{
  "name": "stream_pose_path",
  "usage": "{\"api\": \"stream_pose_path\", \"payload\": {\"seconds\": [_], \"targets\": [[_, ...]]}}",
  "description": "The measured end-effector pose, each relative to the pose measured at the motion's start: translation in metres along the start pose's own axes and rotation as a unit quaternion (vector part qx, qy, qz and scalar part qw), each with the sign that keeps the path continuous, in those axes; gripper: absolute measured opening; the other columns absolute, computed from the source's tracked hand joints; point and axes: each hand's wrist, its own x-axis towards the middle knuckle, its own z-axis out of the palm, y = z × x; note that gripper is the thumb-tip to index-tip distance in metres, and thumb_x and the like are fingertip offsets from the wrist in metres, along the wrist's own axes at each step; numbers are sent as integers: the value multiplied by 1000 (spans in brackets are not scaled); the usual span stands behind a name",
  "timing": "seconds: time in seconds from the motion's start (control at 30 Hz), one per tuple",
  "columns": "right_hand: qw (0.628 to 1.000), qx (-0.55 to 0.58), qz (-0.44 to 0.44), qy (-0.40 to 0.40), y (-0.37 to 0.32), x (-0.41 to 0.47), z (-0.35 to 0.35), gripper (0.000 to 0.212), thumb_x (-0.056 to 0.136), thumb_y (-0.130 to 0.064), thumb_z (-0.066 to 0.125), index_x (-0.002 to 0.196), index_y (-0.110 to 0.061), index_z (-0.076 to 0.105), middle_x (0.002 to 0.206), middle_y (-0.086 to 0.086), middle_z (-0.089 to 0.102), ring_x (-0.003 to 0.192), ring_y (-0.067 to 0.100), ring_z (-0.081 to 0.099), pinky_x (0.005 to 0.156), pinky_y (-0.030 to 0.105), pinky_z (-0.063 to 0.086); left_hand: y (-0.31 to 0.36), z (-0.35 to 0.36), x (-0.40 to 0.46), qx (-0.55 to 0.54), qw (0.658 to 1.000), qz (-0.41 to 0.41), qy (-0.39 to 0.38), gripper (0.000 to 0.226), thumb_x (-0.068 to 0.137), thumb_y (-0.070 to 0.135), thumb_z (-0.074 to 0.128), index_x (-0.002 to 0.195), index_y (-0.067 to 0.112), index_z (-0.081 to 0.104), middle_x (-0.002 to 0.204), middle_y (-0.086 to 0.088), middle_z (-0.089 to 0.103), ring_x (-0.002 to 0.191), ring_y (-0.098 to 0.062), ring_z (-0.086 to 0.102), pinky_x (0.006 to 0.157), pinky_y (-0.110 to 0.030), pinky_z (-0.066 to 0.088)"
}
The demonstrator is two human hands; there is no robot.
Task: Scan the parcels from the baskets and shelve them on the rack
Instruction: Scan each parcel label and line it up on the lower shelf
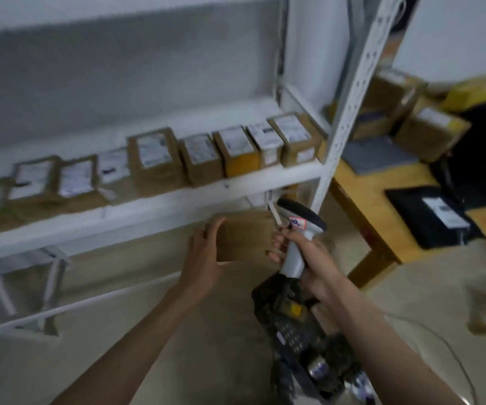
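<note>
Cardboard parcel (243, 236) held in mid-air just below the front lip of the rack shelf (148, 211), plain brown face toward the camera, long axis roughly level and left-to-right. Left hand (203, 258) grips its left end, thumb over the top edge, fingers behind. Right hand (303, 258) is wrapped round the handle of the barcode scanner (297, 229); its fingertips also touch the parcel's right end. The left hand carries the parcel, so placement likely goes by that hand, up and forward. The shelf above holds a row of labelled parcels (160, 159) set close together; no clear gap shows (view is blurred). Wooden table (364, 206) with more boxes stands right of the rack upright; a dark basket (303, 340) sits on the floor below the hands.
</note>
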Motion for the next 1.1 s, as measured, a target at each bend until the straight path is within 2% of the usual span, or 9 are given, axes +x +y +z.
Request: {"api": "stream_pose_path", "payload": {"seconds": [0.1, 0.2, 0.33, 0.43, 0.6, 0.8, 0.9, 1.0, 1.1], "targets": [[999, -15, -13, -47, -32, -15, 55, 25, 95, -9, 65, 119, 0, 64, 100, 18, 67, 92, 27, 65, 85, 48, 60, -3, -62, -5, 4, 995, 18, 94, 105, 78, 0, 76, 153, 43, 17, 127, -10, 40, 115, -31, 45, 89, -40, 46], [995, -31, -28, -93, -62, -29, 106, 23, 96, -11, 66, 117, -2, 65, 104, 18, 70, 97, 27, 66, 90, 51, 58, 1, -124, -11, -33, 985, 54, 162, 101, 74, 9, 84, 152, 37, 27, 138, -7, 45, 121, -25, 48, 94, -38, 46], [982, -46, -77, -163, -99, -48, 167, 12, 96, -8, 64, 107, -3, 64, 100, 17, 69, 91, 25, 66, 89, 48, 58, 16, -199, -22, -48, 963, 102, 243, 98, 62, 22, 93, 143, 34, 40, 124, 2, 46, 111, -17, 50, 92, -40, 48], [972, -65, -113, -197, -123, -60, 203, 20, 93, -10, 69, 112, -4, 64, 113, 23, 71, 108, 29, 70, 83, 44, 61, 25, -242, -29, -32, 948, 110, 297, 90, 58, 33, 93, 137, 29, 50, 126, 3, 37, 107, -16, 49, 84, -32, 46], [944, -96, -206, -240, -155, -82, 243, 29, 92, -7, 69, 119, 0, 62, 114, 22, 68, 113, 29, 67, 78, 40, 62, 38, -294, -30, -68, 948, 73, 303, 95, 48, 48, 86, 131, 17, 53, 126, 1, 38, 106, -16, 50, 87, -33, 48], [884, -220, -365, -192, -184, -97, 253, 29, 92, -15, 70, 120, -10, 64, 109, 10, 73, 89, 20, 73, 73, 33, 60, 46, -332, -23, -209, 923, 31, 321, 51, 69, 35, 90, 111, 27, 62, 108, 6, 63, 97, -13, 60, 71, -21, 46], [845, -295, -425, -134, -193, -95, 251, 27, 93, -22, 68, 117, -11, 62, 84, 7, 70, 66, 14, 64, 67, 32, 53, 42, -344, -13, -295, 911, -4, 289, 53, 69, 43, 88, 113, 23, 65, 113, 7, 69, 103, -11, 65, 88, -26, 52], [813, -330, -462, -126, -199, -95, 251, 23, 92, -20, 67, 112, -10, 62, 76, 5, 66, 62, 12, 60, 63, 30, 50, 43, -352, -9, -354, 898, -7, 262, 72, 58, 50, 88, 118, 17, 66, 112, 0, 74, 103, -13, 69, 93, -29, 55], [782, -363, -490, -129, -202, -100, 254, 19, 92, -17, 67, 109, -10, 61, 77, 5, 65, 60, 10, 59, 55, 21, 50, 50, -354, -7, -396, 883, 7, 251, 39, 78, 33, 83, 108, 11, 71, 102, -2, 78, 103, -16, 70, 98, -31, 54]]}}
